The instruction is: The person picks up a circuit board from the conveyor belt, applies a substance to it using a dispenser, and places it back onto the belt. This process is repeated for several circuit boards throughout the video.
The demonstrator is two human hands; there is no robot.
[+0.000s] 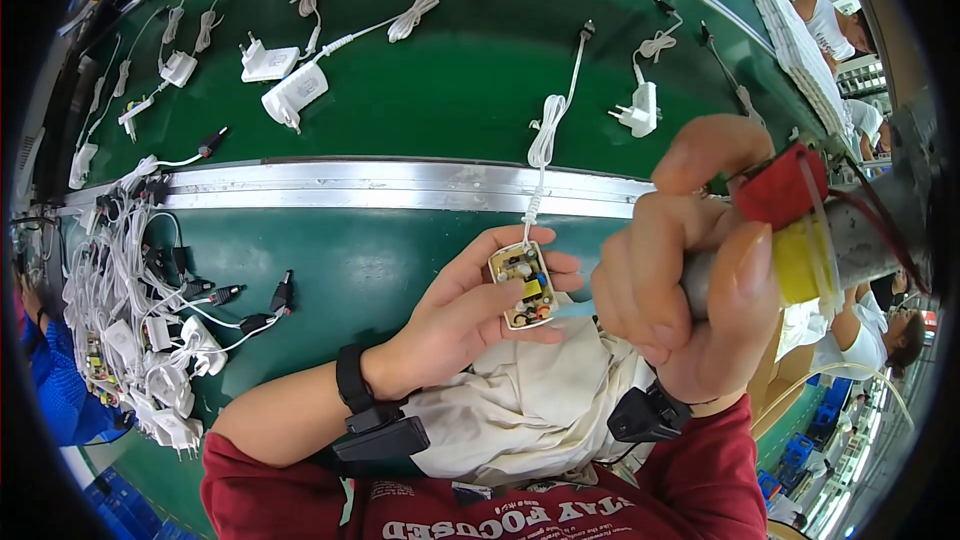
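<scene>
My left hand (470, 315) is closed round an open white power adapter (521, 265), its circuit board facing up with small parts showing. The thumb lies over the board's edge. A white cable runs up from the adapter's far end to a tied coil (545, 130). In my right hand (690, 260), large in the view, is a grey cylindrical tool (865, 240) with a yellow band and a red block on it; the fingers wrap round it. From below that fist a pale blue tip (576, 309) reaches toward the board's right edge. The tool's exact kind cannot be made out.
A heap of white adapters with cables (150, 340) lies at my left. Past a metal rail (350, 183), more adapters (295, 95) are spread on a green surface (440, 80). Beige cloth (520, 410) covers my lap. Other people (845, 30) are at the right.
</scene>
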